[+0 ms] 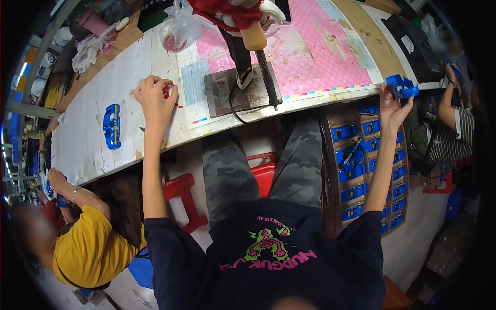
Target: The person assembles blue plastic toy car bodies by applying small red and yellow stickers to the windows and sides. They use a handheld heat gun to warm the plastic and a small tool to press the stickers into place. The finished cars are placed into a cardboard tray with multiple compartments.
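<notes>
My left hand (pixel 156 98) is on the white tabletop, its fingers curled round a few small red parts (pixel 166 91). One more red bit lies beside the hand. A blue toy car body (pixel 112 126) with a yellowish strip lies on the table to the left of that hand. Out at the right, past the table's front edge, my right hand (pixel 393 109) holds up another blue toy car body (pixel 402 87) between thumb and fingers. Below it, a brown tray (pixel 331 170) carries rows of blue toy car bodies (pixel 354 191).
A soldering-iron-like tool with a wooden handle (pixel 254 37) stands upright over a metal plate (pixel 219 93), its dark cord hanging over the table edge. Pink bubble sheeting (pixel 315 62) covers the table's middle. Co-workers sit at left, in a yellow shirt (pixel 98 243), and at right.
</notes>
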Demonstrator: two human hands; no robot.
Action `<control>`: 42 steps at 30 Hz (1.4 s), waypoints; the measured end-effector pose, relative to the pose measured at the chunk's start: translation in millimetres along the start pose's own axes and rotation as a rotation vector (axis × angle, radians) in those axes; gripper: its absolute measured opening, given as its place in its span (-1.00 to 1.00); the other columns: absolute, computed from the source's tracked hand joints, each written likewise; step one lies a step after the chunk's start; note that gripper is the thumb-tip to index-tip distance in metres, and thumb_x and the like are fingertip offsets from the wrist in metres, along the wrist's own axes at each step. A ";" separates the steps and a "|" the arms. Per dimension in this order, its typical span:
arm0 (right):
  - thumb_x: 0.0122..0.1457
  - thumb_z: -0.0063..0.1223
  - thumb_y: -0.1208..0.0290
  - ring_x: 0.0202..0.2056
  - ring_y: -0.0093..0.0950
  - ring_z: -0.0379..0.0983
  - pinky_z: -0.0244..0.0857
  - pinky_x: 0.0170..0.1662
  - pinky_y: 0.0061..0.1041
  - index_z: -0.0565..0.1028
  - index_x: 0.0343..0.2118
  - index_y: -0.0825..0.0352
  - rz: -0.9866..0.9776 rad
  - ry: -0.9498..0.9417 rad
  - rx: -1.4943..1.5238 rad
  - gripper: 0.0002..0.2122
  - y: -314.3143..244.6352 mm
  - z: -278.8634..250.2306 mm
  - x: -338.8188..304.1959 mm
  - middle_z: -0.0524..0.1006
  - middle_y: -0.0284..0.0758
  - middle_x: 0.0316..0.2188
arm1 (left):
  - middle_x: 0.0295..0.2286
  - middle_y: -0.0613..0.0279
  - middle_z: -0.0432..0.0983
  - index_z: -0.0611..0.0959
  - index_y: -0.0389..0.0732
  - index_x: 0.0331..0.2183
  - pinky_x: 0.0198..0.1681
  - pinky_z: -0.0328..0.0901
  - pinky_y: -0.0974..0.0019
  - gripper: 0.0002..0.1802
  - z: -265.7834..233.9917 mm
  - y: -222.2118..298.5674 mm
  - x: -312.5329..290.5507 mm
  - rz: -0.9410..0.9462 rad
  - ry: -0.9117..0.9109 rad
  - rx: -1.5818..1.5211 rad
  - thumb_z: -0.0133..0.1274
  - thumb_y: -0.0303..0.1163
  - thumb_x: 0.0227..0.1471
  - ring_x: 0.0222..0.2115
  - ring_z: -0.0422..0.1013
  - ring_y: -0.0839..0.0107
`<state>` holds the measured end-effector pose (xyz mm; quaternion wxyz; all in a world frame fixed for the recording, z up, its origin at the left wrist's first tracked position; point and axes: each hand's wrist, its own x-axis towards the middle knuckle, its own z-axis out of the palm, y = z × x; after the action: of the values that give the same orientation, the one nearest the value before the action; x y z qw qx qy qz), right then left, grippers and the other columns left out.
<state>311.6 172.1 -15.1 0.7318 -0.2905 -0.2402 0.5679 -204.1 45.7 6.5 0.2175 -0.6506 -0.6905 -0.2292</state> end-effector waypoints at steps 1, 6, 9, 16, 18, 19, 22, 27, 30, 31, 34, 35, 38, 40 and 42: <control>0.03 -0.23 -0.03 -0.25 -0.19 0.35 0.30 -0.13 -0.36 0.21 -0.18 0.58 0.017 -0.044 0.027 -0.40 -4.5 -4.4 -8.4 0.34 0.01 -0.26 | -0.46 0.29 0.35 0.58 -0.14 -0.54 -0.20 -0.04 0.28 -0.85 -3.3 4.6 0.2 0.018 0.014 -0.014 0.11 -0.36 -0.32 -0.31 0.23 0.37; 0.04 -0.23 0.06 -0.35 -0.25 0.37 0.34 -0.29 -0.44 0.21 -0.15 0.53 0.166 -0.145 0.068 -0.47 -16.0 -15.0 -58.1 0.28 0.06 -0.19 | -0.46 0.32 0.35 0.57 -0.11 -0.50 -0.20 -0.05 0.32 -0.80 -60.0 43.8 -8.7 0.119 0.084 -0.005 0.13 -0.40 -0.38 -0.30 0.25 0.40; 0.02 -0.18 0.07 -0.54 -0.31 0.38 0.34 -0.57 -0.56 0.15 -0.11 0.47 0.201 -0.259 0.078 -0.47 -14.4 9.6 -106.9 0.26 0.07 -0.24 | -0.50 0.35 0.35 0.58 -0.10 -0.49 -0.22 -0.05 0.35 -0.75 -98.2 77.5 -16.5 0.203 0.099 -0.064 0.15 -0.42 -0.43 -0.35 0.27 0.41; -0.16 0.10 0.19 -0.48 -0.20 0.36 0.31 -0.46 -0.44 0.01 -0.03 0.43 0.865 -0.827 0.689 -0.30 25.8 26.5 -199.6 0.26 0.20 -0.30 | -0.58 0.35 0.34 0.61 -0.11 -0.58 -0.38 0.05 0.33 -0.69 -120.6 136.3 -26.6 0.474 -0.051 -0.559 0.16 -0.41 -0.66 -0.48 0.26 0.36; -0.22 0.16 0.24 -0.33 -0.14 0.37 0.32 -0.30 -0.38 -0.02 -0.01 0.48 0.951 -0.889 0.748 -0.23 40.4 31.2 -220.0 0.26 0.24 -0.27 | -0.57 0.38 0.35 0.63 -0.07 -0.57 -0.44 0.03 0.35 -0.69 -111.6 150.6 -24.0 0.582 -0.072 -0.735 0.18 -0.35 -0.64 -0.50 0.25 0.39; -0.25 0.17 0.24 -0.31 -0.13 0.37 0.31 -0.29 -0.37 -0.03 -0.03 0.53 0.946 -0.896 0.757 -0.21 43.7 34.9 -226.1 0.27 0.23 -0.28 | -0.57 0.38 0.35 0.63 -0.06 -0.56 -0.45 0.03 0.36 -0.69 -109.8 158.0 -22.3 0.622 -0.088 -0.829 0.18 -0.34 -0.63 -0.50 0.24 0.40; -0.31 0.19 0.22 -0.28 -0.10 0.35 0.29 -0.29 -0.34 -0.04 -0.07 0.65 0.942 -0.933 0.800 -0.17 57.7 49.5 -238.2 0.28 0.22 -0.31 | -0.57 0.46 0.36 0.65 0.02 -0.53 -0.50 0.00 0.40 -0.69 -100.0 164.7 -25.8 0.645 -0.123 -1.025 0.20 -0.28 -0.57 -0.51 0.23 0.45; -0.34 0.20 0.19 -0.31 -0.09 0.37 0.32 -0.31 -0.28 -0.02 -0.09 0.67 0.918 -0.986 0.863 -0.15 59.7 59.3 -242.7 0.28 0.20 -0.30 | -0.59 0.55 0.36 0.66 0.08 -0.50 -0.50 0.00 0.42 -0.68 -98.4 170.1 -28.7 0.645 -0.152 -1.103 0.21 -0.22 -0.54 -0.51 0.22 0.50; -0.36 0.21 0.17 -0.33 -0.09 0.38 0.33 -0.35 -0.29 0.01 -0.11 0.67 0.970 -0.952 0.819 -0.16 60.4 60.4 -242.9 0.28 0.19 -0.31 | -0.60 0.58 0.35 0.66 0.10 -0.50 -0.50 0.00 0.42 -0.70 -98.8 170.3 -31.4 0.670 -0.154 -1.109 0.20 -0.21 -0.52 -0.52 0.21 0.54; -0.36 0.21 0.16 -0.34 -0.09 0.38 0.34 -0.36 -0.30 0.02 -0.11 0.67 0.977 -0.942 0.809 -0.16 60.7 60.3 -243.2 0.28 0.19 -0.31 | -0.61 0.59 0.34 0.66 0.11 -0.50 -0.50 0.00 0.42 -0.71 -98.5 170.6 -32.0 0.678 -0.161 -1.102 0.20 -0.21 -0.51 -0.53 0.21 0.55; -0.37 0.21 0.15 -0.36 -0.09 0.39 0.35 -0.38 -0.30 0.03 -0.12 0.67 0.998 -0.921 0.780 -0.16 60.1 61.8 -244.2 0.29 0.19 -0.32 | -0.61 0.60 0.33 0.66 0.12 -0.49 -0.50 0.00 0.42 -0.71 -97.8 170.4 -32.5 0.680 -0.174 -1.104 0.19 -0.21 -0.49 -0.53 0.20 0.56; -0.37 0.21 0.15 -0.36 -0.08 0.39 0.35 -0.38 -0.30 0.04 -0.12 0.67 1.004 -0.920 0.774 -0.16 60.0 62.6 -244.2 0.29 0.19 -0.32 | -0.61 0.60 0.33 0.66 0.12 -0.49 -0.50 0.00 0.42 -0.71 -97.5 170.2 -33.0 0.677 -0.161 -1.103 0.18 -0.21 -0.49 -0.53 0.20 0.56; -0.34 0.21 0.18 -0.32 -0.08 0.36 0.33 -0.32 -0.26 0.02 -0.14 0.66 1.010 -0.947 0.819 -0.19 62.1 63.6 -242.1 0.26 0.17 -0.30 | -0.61 0.60 0.34 0.66 0.12 -0.48 -0.51 0.01 0.43 -0.70 -94.7 170.5 -33.7 0.679 -0.136 -1.114 0.18 -0.21 -0.50 -0.54 0.20 0.57; -0.30 0.22 0.24 -0.23 -0.08 0.30 0.30 -0.23 -0.24 0.00 -0.16 0.66 1.019 -0.960 0.896 -0.23 64.5 62.6 -242.4 0.21 0.15 -0.26 | -0.60 0.60 0.34 0.66 0.11 -0.48 -0.52 0.01 0.43 -0.69 -92.8 170.4 -33.9 0.685 -0.138 -1.132 0.18 -0.22 -0.51 -0.54 0.20 0.57; -0.31 0.24 0.24 -0.22 -0.11 0.29 0.30 -0.22 -0.28 0.03 -0.18 0.65 1.013 -0.960 0.928 -0.24 67.3 63.6 -243.8 0.21 0.14 -0.26 | -0.59 0.59 0.35 0.66 0.08 -0.46 -0.53 0.02 0.44 -0.66 -94.0 170.4 -34.2 0.715 -0.114 -1.106 0.18 -0.22 -0.52 -0.55 0.21 0.58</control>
<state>163.4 -42.2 -21.8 0.2518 0.2408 -0.1081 0.9311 -31.8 -29.7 66.9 -0.1231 -0.8668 -0.2227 -0.4288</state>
